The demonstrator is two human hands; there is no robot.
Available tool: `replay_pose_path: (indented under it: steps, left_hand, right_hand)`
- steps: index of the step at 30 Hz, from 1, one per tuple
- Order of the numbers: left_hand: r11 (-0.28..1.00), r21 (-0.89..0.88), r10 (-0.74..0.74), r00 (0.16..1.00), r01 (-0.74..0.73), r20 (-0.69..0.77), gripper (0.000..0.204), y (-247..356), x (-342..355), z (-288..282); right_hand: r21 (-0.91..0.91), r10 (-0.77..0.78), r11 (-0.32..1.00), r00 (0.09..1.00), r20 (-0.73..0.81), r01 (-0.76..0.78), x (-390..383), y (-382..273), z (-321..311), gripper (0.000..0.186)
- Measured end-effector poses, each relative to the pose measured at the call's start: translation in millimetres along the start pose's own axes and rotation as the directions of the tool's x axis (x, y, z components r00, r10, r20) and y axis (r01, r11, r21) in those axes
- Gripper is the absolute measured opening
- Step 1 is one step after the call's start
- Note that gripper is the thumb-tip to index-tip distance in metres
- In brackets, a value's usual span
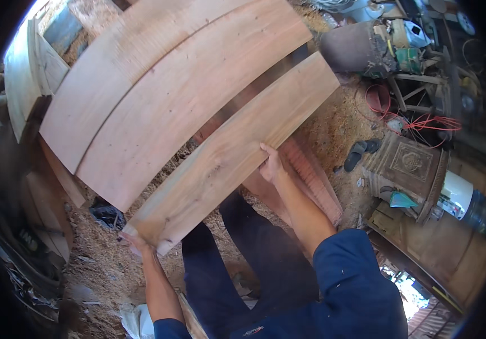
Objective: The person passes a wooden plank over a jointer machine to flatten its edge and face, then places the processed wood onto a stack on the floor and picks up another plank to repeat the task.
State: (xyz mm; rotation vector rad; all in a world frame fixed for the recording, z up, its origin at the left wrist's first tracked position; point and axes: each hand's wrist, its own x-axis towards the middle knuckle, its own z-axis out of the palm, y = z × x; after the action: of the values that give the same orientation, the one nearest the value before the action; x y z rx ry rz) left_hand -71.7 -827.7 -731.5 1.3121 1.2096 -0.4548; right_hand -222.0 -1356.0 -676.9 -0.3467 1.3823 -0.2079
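Bare hands, short navy sleeves, dark navy trousers.

Clothed in a deep navy-blue top with short sleeves ending above the elbows, forearms left uncovered down to the wrists. Right sleeve (351,282) broad and loose, cloth creased in soft folds and flecked with a few pale specks like sawdust. Left sleeve (164,329) seen only as a narrow navy cuff at the lower edge. No gloves, watch or rings visible on the left hand (133,242) or the right hand (271,165). Trousers (237,265) of the same dark navy, plain and slightly dusty, both legs visible. Small red and pale marking on the top's front near the lower edge, too small to make out.
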Motion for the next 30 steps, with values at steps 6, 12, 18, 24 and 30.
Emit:
replay_pose_path:
  steps: [6,12,18,24,30]
  left_hand:
    - [0.988,0.136,0.088,0.990,-0.072,-0.114,0.108,-30,-14,66]
    - [0.919,0.364,0.156,0.988,-0.153,0.022,0.103,-17,23,23]
    - [0.931,0.296,0.183,0.975,-0.214,0.128,0.096,-13,4,49]
    - [0.931,0.321,0.161,0.984,-0.176,0.072,0.084,2,16,48]
    - [0.936,0.307,0.087,0.960,-0.170,0.265,0.071,1,4,63]
  right_hand:
    - [-0.572,-0.006,0.816,0.989,-0.149,-0.082,-8,-44,-11,0.044]
    - [-0.795,-0.268,0.604,0.955,-0.131,0.060,17,-4,-29,0.045]
    - [-0.603,-0.509,0.715,0.855,-0.101,0.355,34,24,-6,0.046]
    - [-0.643,-0.569,0.640,0.822,-0.027,0.422,36,8,25,0.051]
    - [-0.623,-0.573,0.647,0.820,-0.016,0.440,55,9,3,0.048]
